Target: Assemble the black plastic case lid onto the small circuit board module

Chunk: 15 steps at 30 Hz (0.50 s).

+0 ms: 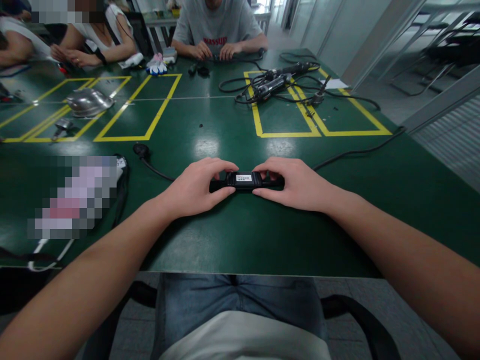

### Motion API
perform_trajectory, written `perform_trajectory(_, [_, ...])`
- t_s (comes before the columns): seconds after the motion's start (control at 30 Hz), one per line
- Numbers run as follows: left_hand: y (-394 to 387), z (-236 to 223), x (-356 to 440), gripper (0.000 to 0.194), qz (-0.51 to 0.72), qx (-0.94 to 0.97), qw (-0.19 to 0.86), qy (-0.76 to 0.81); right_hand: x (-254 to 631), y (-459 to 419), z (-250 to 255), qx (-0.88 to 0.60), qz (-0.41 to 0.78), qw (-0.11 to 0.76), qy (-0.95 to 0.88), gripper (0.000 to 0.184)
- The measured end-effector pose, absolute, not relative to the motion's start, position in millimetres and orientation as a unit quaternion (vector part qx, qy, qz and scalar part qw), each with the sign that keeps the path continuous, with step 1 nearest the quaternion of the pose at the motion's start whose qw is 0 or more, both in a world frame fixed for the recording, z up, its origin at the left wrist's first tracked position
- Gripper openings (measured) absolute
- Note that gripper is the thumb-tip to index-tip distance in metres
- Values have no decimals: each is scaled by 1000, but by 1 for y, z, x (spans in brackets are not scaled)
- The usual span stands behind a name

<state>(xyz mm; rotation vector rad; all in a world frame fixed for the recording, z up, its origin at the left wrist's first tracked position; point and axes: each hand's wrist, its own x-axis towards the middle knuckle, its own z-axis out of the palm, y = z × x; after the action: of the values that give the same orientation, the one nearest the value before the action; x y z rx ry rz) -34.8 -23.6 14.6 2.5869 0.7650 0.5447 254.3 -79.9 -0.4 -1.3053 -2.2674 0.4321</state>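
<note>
A small black device (244, 180) with a white label on top lies on the green table (232, 235) straight in front of me. My left hand (197, 187) grips its left end, fingers curled over the top and thumb along the near side. My right hand (296, 184) grips its right end the same way. Both ends of the device are hidden under my fingers. A black cable (356, 151) runs off to the right from behind my right hand.
Yellow tape rectangles (135, 107) mark the table. A tangle of black cables and tools (273, 85) lies far right. A shiny metal piece (88, 101) sits far left. A black plug and cord (144, 152) lie near left. Other people sit across the table.
</note>
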Motion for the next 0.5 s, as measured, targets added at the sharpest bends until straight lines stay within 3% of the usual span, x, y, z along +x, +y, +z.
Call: perform_trajectory(0.5, [-24,13,-35,36,226,922,183,255,254,-80,-2,-464,159,261,-831,36])
